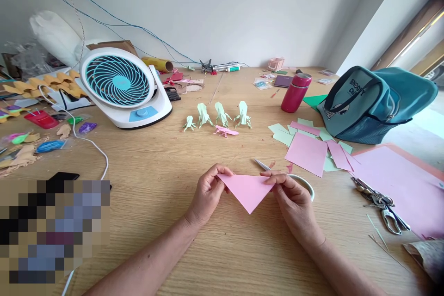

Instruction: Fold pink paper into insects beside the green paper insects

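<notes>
A pink sheet of paper (249, 191), folded into a triangle with its point toward me, is stretched between my two hands above the table. My left hand (210, 189) pinches its left corner. At the right corner, my right hand (293, 201) grips the paper between thumb and fingers. Partly hidden behind that hand are scissors (262, 165), with a blade and a pale handle loop showing. Farther back stand several pale green folded paper figures (222, 114), and a pink folded figure (226, 131) lies in front of them.
Pink and green paper pieces (307, 151) lie at right, near a large pink sheet (391, 180) with keys (379, 203) on it. A blue bag (367, 101) and red flask (296, 93) stand behind. A fan (121, 85) and white cord (100, 150) are at left.
</notes>
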Tool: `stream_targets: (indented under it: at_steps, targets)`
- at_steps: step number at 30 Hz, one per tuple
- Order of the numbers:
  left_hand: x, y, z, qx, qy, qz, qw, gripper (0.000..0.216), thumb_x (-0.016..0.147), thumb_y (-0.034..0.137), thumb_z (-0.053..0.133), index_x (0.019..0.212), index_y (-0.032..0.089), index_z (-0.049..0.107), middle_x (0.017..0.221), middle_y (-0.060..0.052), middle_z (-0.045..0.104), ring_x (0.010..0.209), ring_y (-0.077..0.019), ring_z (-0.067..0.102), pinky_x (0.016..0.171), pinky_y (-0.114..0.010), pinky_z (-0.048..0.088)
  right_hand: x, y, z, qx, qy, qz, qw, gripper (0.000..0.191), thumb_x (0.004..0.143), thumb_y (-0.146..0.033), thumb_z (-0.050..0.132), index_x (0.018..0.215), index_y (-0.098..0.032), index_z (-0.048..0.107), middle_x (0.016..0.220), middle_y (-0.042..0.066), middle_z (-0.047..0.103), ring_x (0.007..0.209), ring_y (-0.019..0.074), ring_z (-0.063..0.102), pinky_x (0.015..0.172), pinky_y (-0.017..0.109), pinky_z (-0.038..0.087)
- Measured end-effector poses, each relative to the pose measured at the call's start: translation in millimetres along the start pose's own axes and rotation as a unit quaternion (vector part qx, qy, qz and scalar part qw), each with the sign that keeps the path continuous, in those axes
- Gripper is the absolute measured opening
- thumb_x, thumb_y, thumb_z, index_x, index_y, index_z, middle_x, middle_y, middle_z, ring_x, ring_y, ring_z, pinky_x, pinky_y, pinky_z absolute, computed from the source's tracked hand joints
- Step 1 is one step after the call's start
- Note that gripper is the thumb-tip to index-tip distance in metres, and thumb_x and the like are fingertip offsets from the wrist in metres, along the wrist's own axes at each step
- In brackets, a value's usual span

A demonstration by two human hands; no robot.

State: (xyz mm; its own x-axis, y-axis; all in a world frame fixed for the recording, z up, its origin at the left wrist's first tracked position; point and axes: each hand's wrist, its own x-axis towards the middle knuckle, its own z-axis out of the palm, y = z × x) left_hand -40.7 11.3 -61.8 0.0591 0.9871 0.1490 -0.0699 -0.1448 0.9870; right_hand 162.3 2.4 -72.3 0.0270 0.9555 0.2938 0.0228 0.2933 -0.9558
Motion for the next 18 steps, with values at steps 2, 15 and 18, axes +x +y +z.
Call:
stream_targets:
  at_steps: [2,15,18]
  targets:
    - [0.0,1.0,0.5,0.0,0.012,0.0,1.0,0.01,0.087,0.024,0.055,0.081,0.018,0.061,0.08,-0.001,0.061,0.07,-0.0125,0.056,0.065,-0.023,0.047,-0.8,0.4,-0.4,0.002,-0.002,0.013,1.0,0.015,0.091,-0.03,0.058,0.084,-0.024,0.07,0.099,0.007,0.068,0.083,0.0195,0.058,0.073,0.032,0.046]
    - [0.4,-2.5,-0.3,0.021,0.034,-0.006,0.999,0.015,0.086,0.021,0.052,0.084,0.018,0.067,0.074,0.0,0.061,0.063,-0.0117,0.053,0.059,-0.022,0.045,-3.0,5.6,-3.6,-0.039,-0.019,0.006,0.999,0.018,0.092,-0.023,0.051,0.089,-0.025,0.069,0.098,0.005,0.066,0.08,0.0186,0.054,0.07,0.032,0.044]
    - [-1.2,-4.8,-3.4,0.007,0.027,-0.015,1.0,0.021,0.086,0.018,0.048,0.086,0.018,0.069,0.077,-0.001,0.063,0.068,-0.0132,0.054,0.064,-0.023,0.044,-1.9,3.0,-3.3,-0.07,-0.025,-0.006,0.997,0.023,0.093,-0.019,0.047,0.091,-0.025,0.07,0.098,0.005,0.067,0.08,0.0183,0.054,0.071,0.032,0.043]
